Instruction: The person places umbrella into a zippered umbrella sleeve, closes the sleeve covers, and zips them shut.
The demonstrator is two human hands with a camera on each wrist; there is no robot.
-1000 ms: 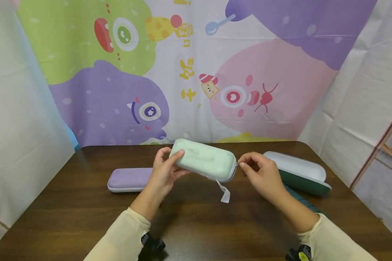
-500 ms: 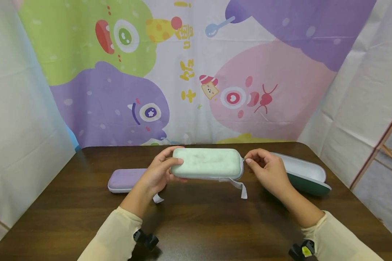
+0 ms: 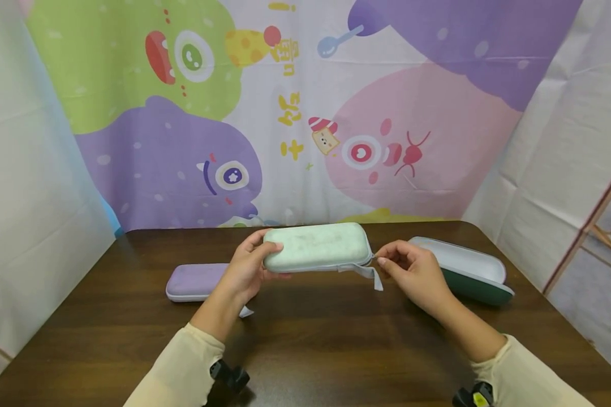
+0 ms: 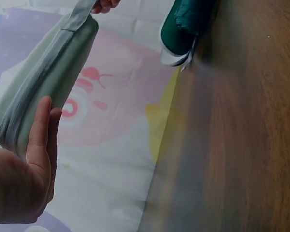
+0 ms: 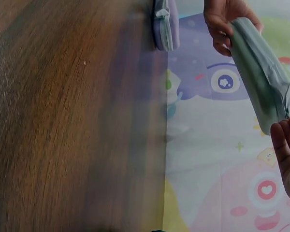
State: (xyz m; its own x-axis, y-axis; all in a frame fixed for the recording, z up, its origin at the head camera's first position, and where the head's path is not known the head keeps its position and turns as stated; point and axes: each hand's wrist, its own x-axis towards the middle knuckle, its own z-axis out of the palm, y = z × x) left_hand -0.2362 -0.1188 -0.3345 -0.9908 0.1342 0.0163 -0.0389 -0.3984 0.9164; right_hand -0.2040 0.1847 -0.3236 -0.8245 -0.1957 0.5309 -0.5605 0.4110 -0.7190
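Cartoon cloth (image 3: 295, 113) hangs behind the mint case (image 3: 315, 247), which I hold up over the brown counter (image 3: 305, 356). My left hand (image 3: 245, 267) grips its left end; the fingers of my right hand (image 3: 418, 276) pinch the zip pull (image 3: 371, 258) at its right end. Its strap (image 3: 365, 271) dangles below. Left of it lies a purple case (image 3: 196, 280); right of it, an opened green case (image 3: 472, 287).

The oblong case (image 3: 315, 247), pale green with grey edging, is held closed above the table (image 3: 336, 350), its right end tilted slightly up and a grey strap (image 3: 370, 273) hanging near that end.
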